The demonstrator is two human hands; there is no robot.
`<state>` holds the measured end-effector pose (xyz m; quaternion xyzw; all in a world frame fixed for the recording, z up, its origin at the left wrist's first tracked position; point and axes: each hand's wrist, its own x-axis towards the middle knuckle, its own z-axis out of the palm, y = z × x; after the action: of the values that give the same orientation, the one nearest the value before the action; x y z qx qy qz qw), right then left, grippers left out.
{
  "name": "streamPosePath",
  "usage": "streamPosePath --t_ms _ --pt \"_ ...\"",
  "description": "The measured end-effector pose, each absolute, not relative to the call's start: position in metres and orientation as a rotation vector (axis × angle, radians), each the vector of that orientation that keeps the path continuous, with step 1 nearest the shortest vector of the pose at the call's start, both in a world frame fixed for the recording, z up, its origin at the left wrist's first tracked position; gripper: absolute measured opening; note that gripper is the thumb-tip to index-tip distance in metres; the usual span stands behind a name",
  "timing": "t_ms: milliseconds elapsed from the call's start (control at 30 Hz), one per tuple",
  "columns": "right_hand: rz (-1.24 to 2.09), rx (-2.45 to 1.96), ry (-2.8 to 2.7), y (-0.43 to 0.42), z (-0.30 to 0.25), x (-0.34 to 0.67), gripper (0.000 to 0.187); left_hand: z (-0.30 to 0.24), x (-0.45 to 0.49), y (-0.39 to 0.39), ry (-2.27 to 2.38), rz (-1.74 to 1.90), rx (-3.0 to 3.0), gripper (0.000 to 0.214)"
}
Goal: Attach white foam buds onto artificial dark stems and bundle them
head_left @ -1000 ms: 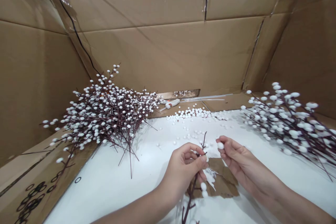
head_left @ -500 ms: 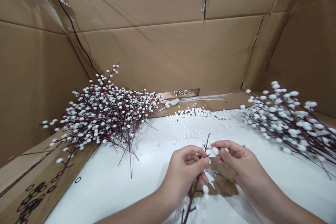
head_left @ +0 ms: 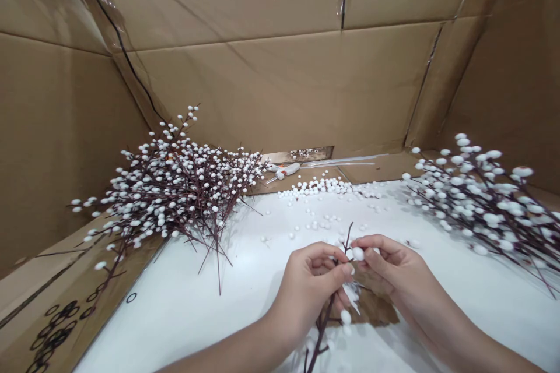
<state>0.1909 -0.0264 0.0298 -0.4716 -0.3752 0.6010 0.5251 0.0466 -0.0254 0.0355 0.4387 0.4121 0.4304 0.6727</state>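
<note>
My left hand (head_left: 312,280) pinches a dark brown artificial berry branch (head_left: 322,326) partway up, its bare tip rising past my fingers. Between thumb and forefinger of my right hand (head_left: 394,265) is a white foam berry (head_left: 358,253), held right beside a twig of that branch. It appears to meet the twig's end, though my fingertips hide part of the contact. Lower on the branch sits another white berry (head_left: 345,317). A brown cardboard piece (head_left: 378,309) with whitish residue on it lies beneath my hands.
Berry branches are heaped at the left (head_left: 175,186), with another bunch (head_left: 481,198) at the right. Loose white berries (head_left: 324,185) lie at the back of the white table (head_left: 196,315), near a glue gun (head_left: 286,171) and clear glue sticks (head_left: 350,160). Black rings (head_left: 56,332) sit at the left. Cardboard walls surround the table.
My right hand has brought the white berry slightly left, up to the twig by my left fingers. The view has shifted slightly; the left hand keeps its hold on the branch.
</note>
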Motion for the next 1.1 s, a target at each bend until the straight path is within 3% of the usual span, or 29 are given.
streamPosePath --t_ms 500,1100 --pt "1.368 -1.161 -1.010 -0.0283 0.0303 0.1910 0.032 0.0369 0.0465 -0.0262 0.940 0.953 0.984 0.031" --pt "1.018 -1.139 -1.348 -0.0307 0.0280 0.1962 0.017 0.0438 0.0473 -0.0302 1.021 0.877 1.073 0.015"
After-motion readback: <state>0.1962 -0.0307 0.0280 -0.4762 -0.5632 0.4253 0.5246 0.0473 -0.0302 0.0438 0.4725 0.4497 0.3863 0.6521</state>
